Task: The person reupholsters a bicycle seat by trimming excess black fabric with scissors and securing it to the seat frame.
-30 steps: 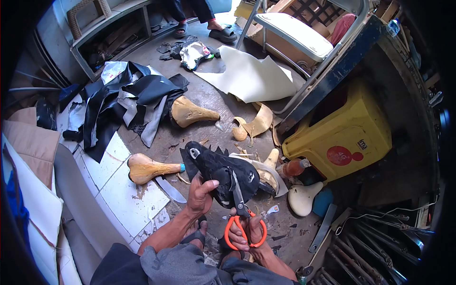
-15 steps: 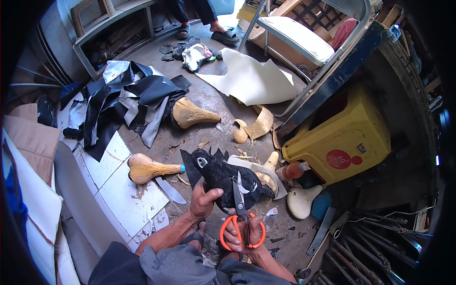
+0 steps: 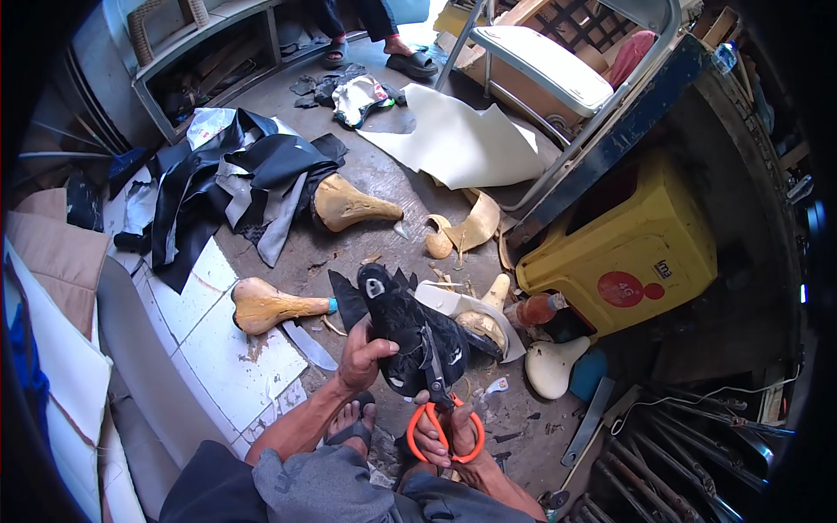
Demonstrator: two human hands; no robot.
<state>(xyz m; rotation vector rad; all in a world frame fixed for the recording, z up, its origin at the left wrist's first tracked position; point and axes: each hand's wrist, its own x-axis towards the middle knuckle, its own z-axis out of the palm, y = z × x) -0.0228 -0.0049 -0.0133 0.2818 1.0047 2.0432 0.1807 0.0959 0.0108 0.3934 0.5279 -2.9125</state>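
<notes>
- Left of the stool (image 3: 558, 261), left hand (image 3: 359, 356) grips the black saddle (image 3: 399, 315), fingertips hidden.
- Right hand (image 3: 462, 434) holds scissors (image 3: 438, 376), tips indistinct.
- Scrap-strewn floor (image 3: 534, 418) opens below-left of the stool.

On the yellow, moulded plastic stool (image 3: 584, 253), a round red emblem (image 3: 621, 290) joined to a smaller red disc bears pale characters; beside it sits a small, dark lettered mark (image 3: 663, 268). Faint dark lettering (image 3: 286, 476) crosses the grey fabric garment (image 3: 327, 492), too blurred to read.
</notes>
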